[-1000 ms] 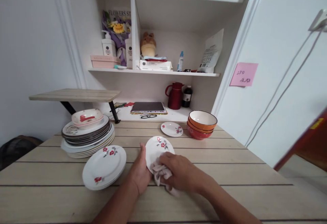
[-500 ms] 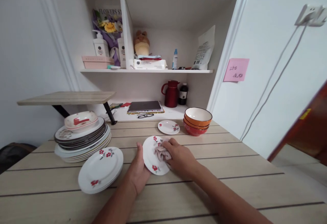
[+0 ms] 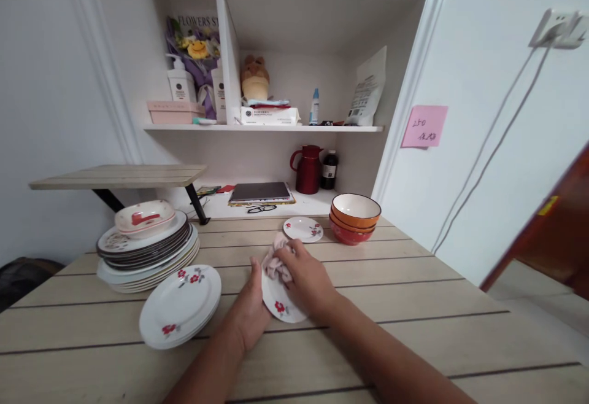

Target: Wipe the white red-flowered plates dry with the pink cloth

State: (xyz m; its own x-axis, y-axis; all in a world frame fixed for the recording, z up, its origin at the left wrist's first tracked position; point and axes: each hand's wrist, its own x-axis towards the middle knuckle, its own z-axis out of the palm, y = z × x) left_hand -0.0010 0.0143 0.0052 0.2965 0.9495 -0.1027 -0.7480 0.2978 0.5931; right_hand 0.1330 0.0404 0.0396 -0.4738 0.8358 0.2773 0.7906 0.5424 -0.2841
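Note:
My left hand [image 3: 252,306] grips the left edge of a small white plate [image 3: 288,310] with red flowers, its thumb up along the rim and its other fingers hidden beneath. In my right hand [image 3: 309,275] is a bunched pale pink cloth [image 3: 277,263], pressed on the far left part of the plate's face. Hand and cloth cover much of the plate. A stack of white flowered plates [image 3: 180,306] lies left of my left hand. Farther back, another small flowered plate [image 3: 302,229] rests on the table beside stacked orange and red bowls [image 3: 354,220].
At the left, a tall pile of plates [image 3: 147,256] carries a square dish [image 3: 145,218] near a small raised shelf [image 3: 119,175]. Behind the wooden table [image 3: 414,355] are eyeglasses [image 3: 261,209], a laptop [image 3: 260,191], a red jug [image 3: 308,169] and a dark bottle [image 3: 329,169].
My right hand has slid the cloth from the plate's right side toward its far left rim. The plate has shifted slightly toward me and right, still in my left hand.

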